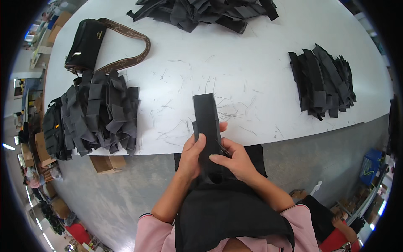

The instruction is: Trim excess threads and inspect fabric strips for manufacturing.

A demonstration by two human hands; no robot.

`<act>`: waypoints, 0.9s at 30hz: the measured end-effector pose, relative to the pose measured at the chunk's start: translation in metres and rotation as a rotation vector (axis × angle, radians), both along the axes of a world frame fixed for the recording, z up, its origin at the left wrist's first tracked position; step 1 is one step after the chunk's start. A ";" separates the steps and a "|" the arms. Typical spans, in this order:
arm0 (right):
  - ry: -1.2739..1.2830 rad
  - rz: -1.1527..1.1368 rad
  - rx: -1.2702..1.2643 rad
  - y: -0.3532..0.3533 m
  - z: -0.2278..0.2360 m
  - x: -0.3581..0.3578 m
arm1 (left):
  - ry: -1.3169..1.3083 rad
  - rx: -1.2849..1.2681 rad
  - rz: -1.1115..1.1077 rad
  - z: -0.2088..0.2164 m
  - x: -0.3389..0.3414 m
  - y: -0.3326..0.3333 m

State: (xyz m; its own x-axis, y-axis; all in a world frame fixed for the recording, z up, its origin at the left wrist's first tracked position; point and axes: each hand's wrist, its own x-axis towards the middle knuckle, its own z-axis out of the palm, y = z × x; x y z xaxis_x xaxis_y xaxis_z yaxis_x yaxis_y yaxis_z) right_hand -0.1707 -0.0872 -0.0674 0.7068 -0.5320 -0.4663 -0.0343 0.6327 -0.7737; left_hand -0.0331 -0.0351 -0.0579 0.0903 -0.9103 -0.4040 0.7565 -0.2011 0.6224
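A long black fabric strip (205, 113) stands out in front of me at the table's near edge, its far end over the white top. My left hand (191, 157) grips it from the left, thumb lying along its face. From the right, my right hand (238, 161) pinches the lower part with thumb and fingers. Something small and dark shows by the right fingers, perhaps a tool, but I cannot make it out. Loose thread ends (228, 114) lie scattered on the table just beyond the strip.
The white table (176, 88) carries a heap of black strips (197, 12) at the far side, a pile (100, 111) at left and another (323, 84) at right. A black bag (86, 44) with a brown strap lies far left. Below stands a cardboard box (108, 164). Another person (323, 216) is at lower right.
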 end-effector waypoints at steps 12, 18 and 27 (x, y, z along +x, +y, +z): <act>0.479 -0.161 -1.374 -0.029 0.020 -0.011 | 0.115 0.175 0.007 -0.002 0.005 0.003; 0.445 -0.195 -1.382 -0.033 0.012 -0.008 | 0.196 0.156 -0.041 0.001 0.006 0.003; 0.416 -0.172 -1.335 -0.030 0.016 -0.013 | 0.213 0.170 -0.033 0.002 0.011 0.004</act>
State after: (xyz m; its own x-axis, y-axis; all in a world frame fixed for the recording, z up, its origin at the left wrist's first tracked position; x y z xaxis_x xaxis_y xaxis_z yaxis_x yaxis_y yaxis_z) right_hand -0.1833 -0.1176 -0.0515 0.5261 -0.7976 0.2950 -0.4039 -0.5397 -0.7387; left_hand -0.0217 -0.0312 -0.0559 -0.0420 -0.8290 -0.5577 0.8581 -0.3159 0.4049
